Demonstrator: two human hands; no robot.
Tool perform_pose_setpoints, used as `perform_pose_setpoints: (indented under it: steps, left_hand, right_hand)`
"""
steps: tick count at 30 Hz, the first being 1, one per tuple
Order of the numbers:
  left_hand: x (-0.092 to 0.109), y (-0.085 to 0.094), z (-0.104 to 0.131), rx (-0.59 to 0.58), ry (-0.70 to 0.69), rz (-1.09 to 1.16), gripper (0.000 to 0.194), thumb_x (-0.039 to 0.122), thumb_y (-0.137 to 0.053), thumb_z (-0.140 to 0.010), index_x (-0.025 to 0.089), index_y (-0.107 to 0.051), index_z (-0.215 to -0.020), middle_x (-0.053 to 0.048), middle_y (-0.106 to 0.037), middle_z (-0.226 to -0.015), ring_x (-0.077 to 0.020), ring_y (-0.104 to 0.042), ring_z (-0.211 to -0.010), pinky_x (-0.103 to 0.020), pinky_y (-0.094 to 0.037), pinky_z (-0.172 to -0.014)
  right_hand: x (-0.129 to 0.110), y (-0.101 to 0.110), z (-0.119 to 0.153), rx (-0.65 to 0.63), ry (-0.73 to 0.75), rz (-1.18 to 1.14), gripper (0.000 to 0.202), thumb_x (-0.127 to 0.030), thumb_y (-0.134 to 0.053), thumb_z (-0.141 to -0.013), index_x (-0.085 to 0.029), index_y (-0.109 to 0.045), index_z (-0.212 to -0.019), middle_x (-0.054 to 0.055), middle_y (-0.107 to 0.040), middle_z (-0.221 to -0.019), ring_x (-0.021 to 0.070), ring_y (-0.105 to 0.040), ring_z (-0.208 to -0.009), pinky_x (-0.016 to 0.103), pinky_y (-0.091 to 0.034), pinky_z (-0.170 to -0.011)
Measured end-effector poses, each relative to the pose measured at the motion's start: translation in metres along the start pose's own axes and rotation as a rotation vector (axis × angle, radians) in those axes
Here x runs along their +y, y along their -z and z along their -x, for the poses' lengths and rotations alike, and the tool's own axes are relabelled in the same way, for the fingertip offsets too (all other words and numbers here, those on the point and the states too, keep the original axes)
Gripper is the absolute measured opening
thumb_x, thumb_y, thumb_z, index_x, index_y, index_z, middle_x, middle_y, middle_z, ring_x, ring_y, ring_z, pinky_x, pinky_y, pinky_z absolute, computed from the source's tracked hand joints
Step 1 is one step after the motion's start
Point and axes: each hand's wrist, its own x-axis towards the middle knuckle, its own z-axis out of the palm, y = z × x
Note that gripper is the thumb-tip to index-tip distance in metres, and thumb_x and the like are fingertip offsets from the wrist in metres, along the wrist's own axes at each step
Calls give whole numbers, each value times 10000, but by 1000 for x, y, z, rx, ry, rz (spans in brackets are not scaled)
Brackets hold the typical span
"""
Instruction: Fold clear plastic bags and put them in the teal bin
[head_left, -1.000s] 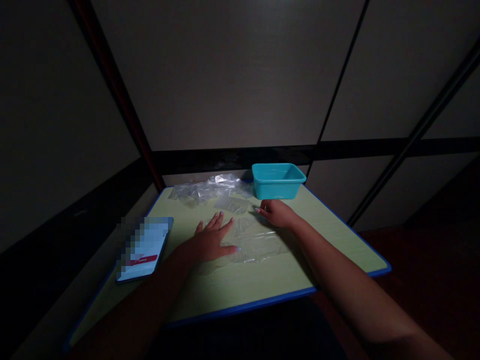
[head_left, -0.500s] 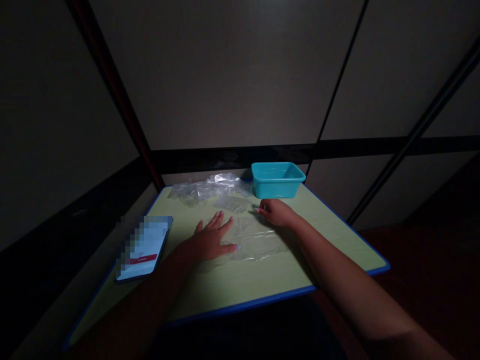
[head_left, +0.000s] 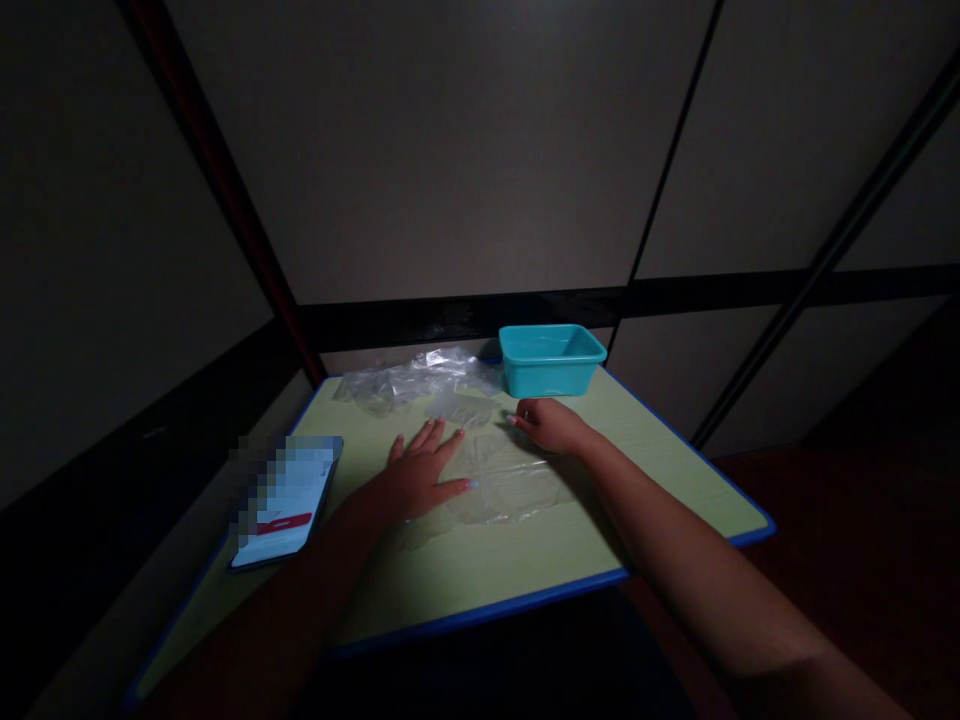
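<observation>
A thin clear plastic bag point(head_left: 514, 490) lies flat on the pale green table point(head_left: 450, 590). My left hand point(head_left: 424, 475) rests palm down with fingers spread on the bag's left part, holding nothing. My right hand point(head_left: 550, 425) is at the bag's upper right, fingers curled and thumb against them; what they pinch, if anything, is too small to make out. Just beyond my hands lies a small flat translucent piece point(head_left: 461, 407). Crumpled clear plastic point(head_left: 420, 377) is spread along the table's back edge.
A turquoise basket point(head_left: 551, 377) stands at the back right of the table. On the left edge lies a tablet point(head_left: 292, 500) with a lit screen. Wall panels point(head_left: 465, 150) rise behind the table, whose rim is blue.
My left hand has shifted slightly up relative to the bag. My right hand keeps its curled pose in nearly the same place. The view has moved a little.
</observation>
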Motion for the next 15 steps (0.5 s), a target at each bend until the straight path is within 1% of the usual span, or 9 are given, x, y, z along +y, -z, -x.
perform_pose_setpoints:
  steps: [4, 8, 11, 15]
  left_hand:
    - [1, 0, -1, 37, -9, 9, 754, 619, -387, -810, 257, -171, -1435, -122, -52, -1510, -297, -30, -1381, -567, -98, -1050]
    - [-4, -3, -5, 146, -42, 8, 671, 589, -423, -812, 273, -308, -1392, -97, -183, -1500, -279, -127, -1371, -519, -127, -1066]
    - [-7, -5, -8, 246, -87, 10, 562, 533, -428, -833, 272, -417, -1331, -60, -300, -1459, -252, -201, -1342, -447, -175, -1075]
    - [-10, -3, -10, 357, -171, 41, 428, 451, -481, -828, 240, -555, -1194, -60, -421, -1363, -236, -275, -1284, -372, -223, -1073]
  right_hand:
    - [0, 0, 0, 7, 6, -24, 261, -377, -460, -858, -176, -623, -829, 62, -647, -763, 128, -501, -627, 224, -262, -528]
    - [2, -1, 1, 9, 65, -80, 119, -266, -550, -792, -189, -624, -843, 18, -613, -698, 109, -474, -594, 210, -250, -519]
    - [3, -2, 0, 20, 129, -142, 115, -206, -598, -744, -184, -631, -852, -7, -580, -665, 97, -459, -589, 196, -258, -529]
    - [4, -2, -2, 42, 183, -201, 130, -177, -649, -696, -161, -648, -826, 0, -575, -704, 93, -464, -622, 188, -281, -557]
